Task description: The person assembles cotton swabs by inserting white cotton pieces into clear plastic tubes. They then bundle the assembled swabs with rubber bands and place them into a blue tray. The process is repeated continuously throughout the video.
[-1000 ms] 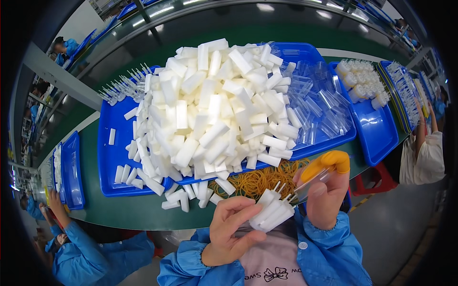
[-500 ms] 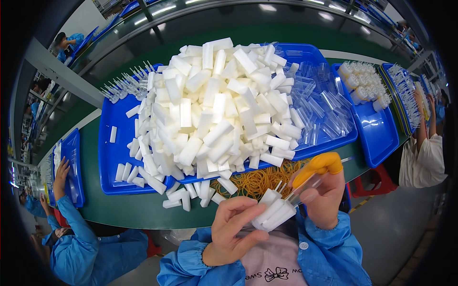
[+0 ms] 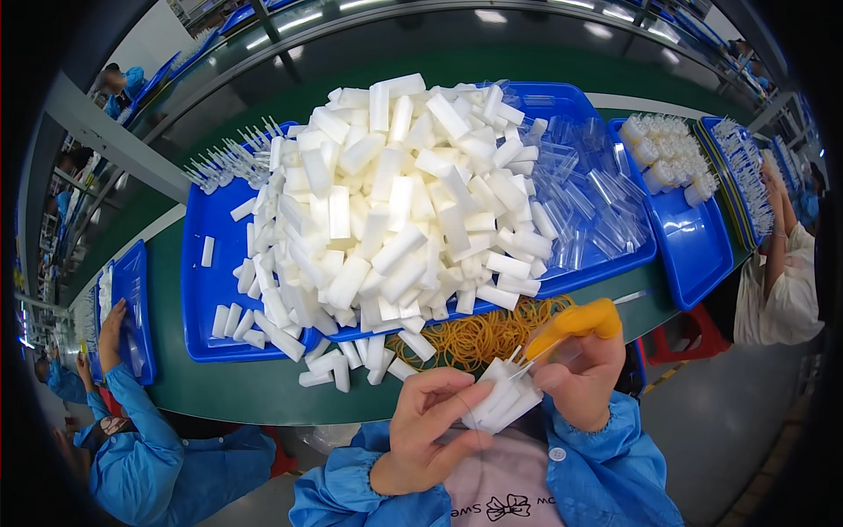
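Low in front of me, my left hand (image 3: pixel 435 426) grips a bundle of white foam blocks (image 3: pixel 502 402) between thumb and fingers. Thin pale rods (image 3: pixel 520 362) stick out of the bundle's upper end. My right hand (image 3: pixel 587 373) is closed just right of the bundle, with a yellow cover (image 3: pixel 575 327) over its index finger. Between its thumb and fingers is a clear plastic tube (image 3: pixel 568 354), partly hidden and blurred, close to the rods. Beyond my hands lies a heap of brownish-yellow rubber bands (image 3: pixel 492 334).
A tall pile of white foam blocks (image 3: pixel 386 193) fills a blue tray (image 3: pixel 200 290). Clear tubes (image 3: pixel 588 198) lie in another blue tray (image 3: pixel 615 263). Bundled white pieces (image 3: pixel 667 154) stand at the right. Co-workers sit on both sides, one in a blue sleeve (image 3: pixel 145 404).
The clear tube in my right hand has come nearer the bundle's rods, and my right hand has shifted slightly left. My left hand still grips the bundle, which has tilted a little.
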`<action>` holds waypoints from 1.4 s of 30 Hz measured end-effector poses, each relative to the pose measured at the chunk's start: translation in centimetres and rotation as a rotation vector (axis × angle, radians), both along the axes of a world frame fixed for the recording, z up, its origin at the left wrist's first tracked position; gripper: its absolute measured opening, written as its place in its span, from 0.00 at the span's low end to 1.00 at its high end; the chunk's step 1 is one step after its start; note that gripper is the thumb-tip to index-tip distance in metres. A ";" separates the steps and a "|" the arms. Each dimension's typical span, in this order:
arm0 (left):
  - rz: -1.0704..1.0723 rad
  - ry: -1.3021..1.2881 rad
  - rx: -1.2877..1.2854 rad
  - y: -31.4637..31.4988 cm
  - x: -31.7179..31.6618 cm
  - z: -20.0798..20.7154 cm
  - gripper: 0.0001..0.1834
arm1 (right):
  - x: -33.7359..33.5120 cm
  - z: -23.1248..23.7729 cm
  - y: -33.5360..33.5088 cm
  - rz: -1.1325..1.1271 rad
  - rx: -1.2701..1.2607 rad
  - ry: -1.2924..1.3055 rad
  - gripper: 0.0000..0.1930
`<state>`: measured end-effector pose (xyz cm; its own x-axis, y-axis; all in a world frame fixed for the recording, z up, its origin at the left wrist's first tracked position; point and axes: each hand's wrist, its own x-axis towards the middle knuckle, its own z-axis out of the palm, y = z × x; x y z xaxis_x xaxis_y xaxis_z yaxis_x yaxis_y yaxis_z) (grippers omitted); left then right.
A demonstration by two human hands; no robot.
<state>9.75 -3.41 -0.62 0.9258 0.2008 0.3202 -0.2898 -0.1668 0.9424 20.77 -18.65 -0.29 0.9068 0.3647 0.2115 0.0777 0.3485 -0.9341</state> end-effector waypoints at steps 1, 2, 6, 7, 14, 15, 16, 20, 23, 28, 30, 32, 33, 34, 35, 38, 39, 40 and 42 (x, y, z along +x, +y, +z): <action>-0.011 0.003 0.002 0.0 0.0 0.0 0.25 | 0.0 -0.2 0.1 0.007 0.018 0.027 0.28; -0.021 0.006 0.004 0.1 -0.1 0.0 0.24 | -0.1 -0.3 0.1 0.014 0.037 0.054 0.28; -0.073 0.033 0.077 0.5 -0.2 0.4 0.23 | -0.1 -0.1 0.3 0.020 0.052 0.016 0.27; -0.083 0.045 0.081 0.6 -0.2 0.4 0.23 | -0.2 0.0 0.3 0.019 0.048 0.032 0.27; 0.084 -0.030 -0.265 0.3 0.4 -0.6 0.37 | -0.1 0.8 0.1 0.045 0.016 0.049 0.18; 0.124 -0.027 -0.431 0.1 0.4 -0.9 0.40 | 0.3 0.7 -0.2 0.046 -0.052 -0.037 0.16; 0.137 -0.004 -0.452 0.6 0.2 -1.6 0.48 | 0.8 0.5 -0.7 0.047 -0.121 -0.124 0.14; 0.137 0.082 -0.692 0.3 0.3 -1.5 0.42 | 0.9 -0.2 -0.5 0.010 -0.178 -0.216 0.11; -0.029 0.252 -0.941 0.0 -0.5 -1.4 0.36 | 0.7 -0.7 -0.5 -0.030 -0.182 -0.222 0.12; -0.060 0.223 -0.776 0.9 -0.7 -1.9 0.28 | 1.2 -0.3 -0.5 -0.012 -0.213 -0.279 0.14; -0.031 0.150 -0.629 1.1 -0.5 -1.8 0.26 | 1.4 -0.1 -0.6 -0.016 -0.222 -0.320 0.15; 0.024 0.191 -0.649 1.0 -0.6 -1.5 0.26 | 1.7 -0.1 -0.7 -0.025 -0.248 -0.396 0.16; 0.053 0.212 -0.658 0.9 -0.7 -1.3 0.25 | 1.7 -0.2 -0.8 -0.026 -0.252 -0.398 0.16; 0.054 0.178 -0.664 0.9 -0.6 -1.4 0.25 | 1.7 -0.5 -0.9 -0.027 -0.256 -0.400 0.16; 0.054 0.143 -0.670 1.0 -0.5 -1.4 0.24 | 1.6 -0.7 -1.0 -0.028 -0.260 -0.403 0.16; 0.050 0.111 -0.642 1.0 -0.6 -1.4 0.23 | 1.2 -0.6 -1.0 0.029 -0.217 -0.344 0.16; 0.049 0.112 -0.626 1.0 -0.6 -1.4 0.23 | 1.1 -0.4 -0.9 0.057 -0.217 -0.353 0.16; 0.039 0.110 -0.630 1.0 -0.7 -1.4 0.23 | 1.0 -0.1 -0.8 0.086 -0.217 -0.363 0.16; 0.020 0.104 -0.635 0.9 -0.7 -1.2 0.23 | 0.7 0.2 -0.7 0.115 -0.215 -0.365 0.15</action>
